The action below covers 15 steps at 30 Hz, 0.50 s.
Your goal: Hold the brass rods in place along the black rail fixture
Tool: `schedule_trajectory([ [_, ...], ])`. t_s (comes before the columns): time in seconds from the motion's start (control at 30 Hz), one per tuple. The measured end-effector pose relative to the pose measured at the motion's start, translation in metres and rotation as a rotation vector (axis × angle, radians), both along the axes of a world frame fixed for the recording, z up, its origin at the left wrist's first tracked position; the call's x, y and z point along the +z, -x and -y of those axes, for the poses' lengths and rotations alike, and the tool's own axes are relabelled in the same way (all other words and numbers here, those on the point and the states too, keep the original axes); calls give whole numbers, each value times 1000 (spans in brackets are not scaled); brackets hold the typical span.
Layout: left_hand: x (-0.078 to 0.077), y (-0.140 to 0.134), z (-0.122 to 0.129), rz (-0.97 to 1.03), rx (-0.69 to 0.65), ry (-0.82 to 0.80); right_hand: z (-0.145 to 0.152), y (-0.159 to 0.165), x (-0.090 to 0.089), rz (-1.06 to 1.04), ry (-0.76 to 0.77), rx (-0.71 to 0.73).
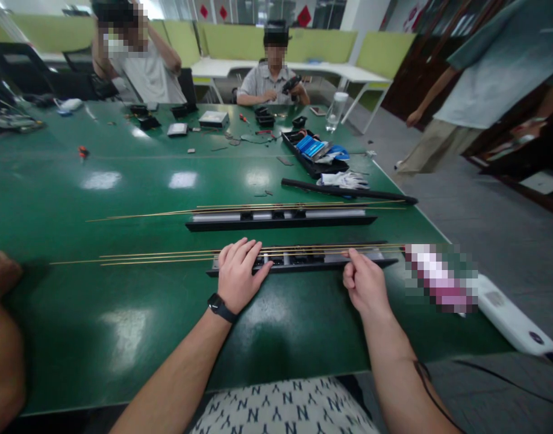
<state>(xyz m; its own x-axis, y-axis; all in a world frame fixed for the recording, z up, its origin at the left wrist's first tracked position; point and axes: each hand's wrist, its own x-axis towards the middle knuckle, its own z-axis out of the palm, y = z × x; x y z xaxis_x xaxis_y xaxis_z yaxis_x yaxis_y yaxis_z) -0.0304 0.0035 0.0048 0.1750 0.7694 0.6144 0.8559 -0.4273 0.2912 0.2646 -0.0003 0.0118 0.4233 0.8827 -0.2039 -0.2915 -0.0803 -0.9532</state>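
In front of me on the green table lies a long black channel-shaped bar point(303, 269) with pale and dark blocks inside. Several thin brass-coloured rods point(159, 258) run lengthwise over it and stick out far to the left. My left hand point(239, 268) rests palm down across the rods and the left part of the bar, fingers stretched out. Above the bar's right part, my right hand point(364, 278) is closed in a pinch on a thin rod; its fingertips partly hide the contact. A dark watch point(221, 306) is on my left wrist.
A second black bar point(281, 223) with thin rods lies just beyond. Further back are a black tube point(344, 190), white gloves point(344, 180) and a black tray point(310, 161). A white power strip point(506, 313) sits at right. Another person's arm point(3, 337) is at left; others are behind.
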Motion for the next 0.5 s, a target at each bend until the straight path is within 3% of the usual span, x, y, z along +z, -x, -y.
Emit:
schedule_trajectory([
  [0.17, 0, 0, 0, -3, 1, -8, -3, -9, -2, -8, -14, -128],
  [0.4, 0, 0, 0, 0, 2, 1, -2, -8, 2, 15, 10, -39],
  [0.5, 0, 0, 0, -5, 4, -8, -3, -10, 5, -19, 16, -69],
])
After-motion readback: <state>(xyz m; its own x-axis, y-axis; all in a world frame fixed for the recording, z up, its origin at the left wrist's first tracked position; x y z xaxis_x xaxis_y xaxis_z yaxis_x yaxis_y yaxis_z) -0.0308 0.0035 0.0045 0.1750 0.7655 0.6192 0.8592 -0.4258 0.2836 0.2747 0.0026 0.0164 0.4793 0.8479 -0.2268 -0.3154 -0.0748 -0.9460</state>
